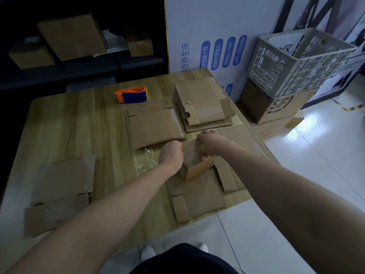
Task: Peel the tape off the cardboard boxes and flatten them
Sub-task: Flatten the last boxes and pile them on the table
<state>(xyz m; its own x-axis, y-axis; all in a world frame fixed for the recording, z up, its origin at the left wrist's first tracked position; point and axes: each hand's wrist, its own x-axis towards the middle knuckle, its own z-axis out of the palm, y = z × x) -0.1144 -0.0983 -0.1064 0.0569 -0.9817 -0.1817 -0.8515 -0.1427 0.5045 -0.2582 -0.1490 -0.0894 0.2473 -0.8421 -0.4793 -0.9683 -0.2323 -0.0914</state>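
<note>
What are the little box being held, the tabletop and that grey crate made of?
Small box: brown cardboard, matte, with folded flaps and raw cut edges showing. Tabletop: looks like wood or a wood-look laminate, with pale striped grain and a slight sheen. Grey crate: apparently moulded plastic, its walls a regular perforated lattice.

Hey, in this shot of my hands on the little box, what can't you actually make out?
Head view only:
The fingers of the left hand, tucked behind its own back; whether they pinch tape is unclear.
The top of the small box, covered by both hands, with the right hand gripping it; any tape there is hidden.
The shelf boxes: too dark to tell if taped.
The crate: contents blurred behind its lattice walls.
</note>
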